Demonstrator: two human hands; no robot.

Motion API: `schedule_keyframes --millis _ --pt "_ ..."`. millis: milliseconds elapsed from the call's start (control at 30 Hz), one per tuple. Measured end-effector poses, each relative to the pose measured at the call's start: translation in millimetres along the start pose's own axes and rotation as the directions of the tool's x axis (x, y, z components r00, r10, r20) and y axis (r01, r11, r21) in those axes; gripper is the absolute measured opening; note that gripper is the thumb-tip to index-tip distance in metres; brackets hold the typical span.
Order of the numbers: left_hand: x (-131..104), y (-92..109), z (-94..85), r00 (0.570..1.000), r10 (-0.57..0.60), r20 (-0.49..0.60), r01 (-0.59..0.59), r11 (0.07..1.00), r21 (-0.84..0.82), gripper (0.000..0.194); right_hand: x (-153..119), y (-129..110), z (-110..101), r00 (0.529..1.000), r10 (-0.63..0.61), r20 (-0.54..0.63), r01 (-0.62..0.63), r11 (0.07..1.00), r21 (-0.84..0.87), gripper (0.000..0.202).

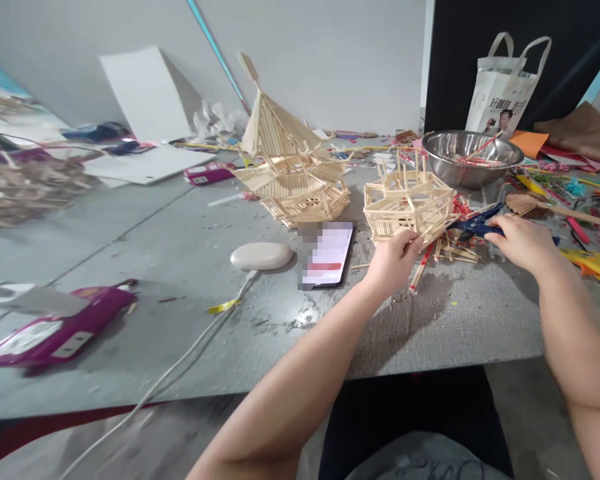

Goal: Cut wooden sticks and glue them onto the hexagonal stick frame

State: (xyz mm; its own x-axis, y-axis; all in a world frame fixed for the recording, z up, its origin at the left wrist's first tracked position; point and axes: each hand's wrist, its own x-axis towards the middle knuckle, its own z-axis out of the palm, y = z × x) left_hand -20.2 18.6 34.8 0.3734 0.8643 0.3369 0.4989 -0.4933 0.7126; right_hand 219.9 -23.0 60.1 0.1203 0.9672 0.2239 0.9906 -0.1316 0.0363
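Note:
My left hand (397, 257) is closed at the front lower edge of an open wooden-stick frame (405, 200), pinching its sticks. In my right hand (520, 241) are dark blue pliers (477, 223), their jaws pointing left at the frame's right side; whether they touch a stick is too small to tell. Loose sticks, some with red wrapping (420, 270), lie beneath and beside the frame. Left of it stands a pagoda-like stick model (285, 167) with a pointed roof.
A phone (327, 257) and a white oval device (261, 256) with a cable lie left of my left hand. Purple power strip (65, 327) at left. Behind are a steel bowl (473, 160) and paper bag (500, 100); a yellow tool (597, 270) lies at right.

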Motion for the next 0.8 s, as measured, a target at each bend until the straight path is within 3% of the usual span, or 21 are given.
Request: schedule_keyframes --millis 133,300,433,533,600,667,700,800 --pt "7 -7 3.3 0.998 -0.058 0.012 0.057 0.997 0.043 0.03 6 -2 7 0.997 -0.066 0.042 0.068 0.997 -0.034 0.026" --pt "22 -13 8.6 0.997 -0.014 0.072 0.003 0.987 0.159 0.036 13 -6 10 1.0 -0.015 0.027 0.016 0.998 -0.059 0.028" --pt "31 -16 12.2 0.99 -0.095 0.107 0.057 0.949 0.31 0.045 11 6 10 0.999 0.002 0.053 0.001 0.999 -0.05 0.03" --pt "32 -17 11.4 0.986 -0.15 0.071 0.119 0.937 0.329 0.044 6 19 7 0.999 -0.027 0.043 0.024 0.998 0.053 0.031" --pt "28 -14 9.5 0.991 -0.13 0.028 0.118 0.958 0.262 0.04 2 26 3 0.999 -0.032 -0.034 0.039 0.975 0.219 0.029" --pt "22 -10 7.3 0.998 -0.06 -0.005 0.06 0.987 0.151 0.037 -2 26 -3 0.99 0.022 -0.136 0.045 0.88 0.473 0.028" --pt "19 -8 6.1 1.0 -0.013 -0.027 0.015 0.995 0.094 0.036 -5 24 -6 0.986 0.056 -0.158 0.055 0.783 0.619 0.029" --pt "12 -2 2.0 0.979 0.138 -0.149 -0.142 0.99 -0.019 0.037 -14 10 -13 0.994 0.014 -0.105 0.096 0.299 0.95 0.028"
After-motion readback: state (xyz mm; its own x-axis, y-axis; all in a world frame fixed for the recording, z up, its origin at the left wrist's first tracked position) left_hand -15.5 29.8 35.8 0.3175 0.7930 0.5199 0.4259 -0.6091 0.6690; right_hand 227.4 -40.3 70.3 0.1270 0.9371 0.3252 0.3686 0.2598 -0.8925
